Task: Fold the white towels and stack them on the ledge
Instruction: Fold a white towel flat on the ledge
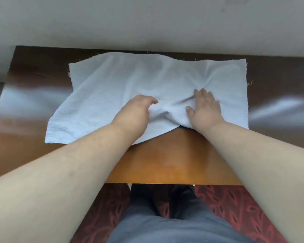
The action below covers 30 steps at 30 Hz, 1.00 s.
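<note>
A glossy brown wooden ledge [165, 165] is seen running along a pale wall [147, 23]. One white towel [130, 79] is spread on it, pretty rumpled near the middle, far edge almost touching the wall. A bunched fold is gripped by the left hand [135, 113], fingers curled in. The right hand [205, 109] is laid flat on the cloth, fingers straight. Patterned red carpet [235, 204] is visible below.

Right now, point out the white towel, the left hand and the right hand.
white towel [112, 81]: head view, flat upper-left area of the cloth.
left hand [135, 113]: head view, back of the hand.
right hand [206, 109]: head view, back of the hand.
</note>
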Available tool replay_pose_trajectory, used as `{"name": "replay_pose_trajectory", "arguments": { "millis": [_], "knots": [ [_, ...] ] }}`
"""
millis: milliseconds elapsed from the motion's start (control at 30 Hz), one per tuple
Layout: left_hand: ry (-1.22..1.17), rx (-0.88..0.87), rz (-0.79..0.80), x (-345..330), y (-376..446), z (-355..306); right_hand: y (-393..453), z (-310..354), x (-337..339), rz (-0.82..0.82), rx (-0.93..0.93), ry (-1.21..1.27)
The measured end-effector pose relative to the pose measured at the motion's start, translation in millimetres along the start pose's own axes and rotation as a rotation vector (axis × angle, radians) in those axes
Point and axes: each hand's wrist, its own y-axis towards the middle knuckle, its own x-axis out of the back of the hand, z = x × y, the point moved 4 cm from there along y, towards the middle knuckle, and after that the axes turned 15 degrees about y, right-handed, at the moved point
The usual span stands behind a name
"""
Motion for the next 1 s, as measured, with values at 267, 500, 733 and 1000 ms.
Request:
{"name": "replay_pose_trajectory", "arguments": {
  "millis": [267, 500, 733, 1000],
  "knots": [
    [0.518, -0.138, 0.252, -60, 42, -37, 10, -62, 34, 0.08, -0.006, -0.105],
    [0.502, -0.667, 0.074, -70, -8, -117, -13, -96, 70, -0.017, 0.01, 0.04],
    [0.607, -0.595, 0.067, -102, -21, -136, 14, -115, 77, 0.104, -0.017, -0.109],
    [0.486, -0.675, 0.117, -87, -11, -164, -10, -135, 122, -0.3, -0.106, 0.505]
  ]
}}
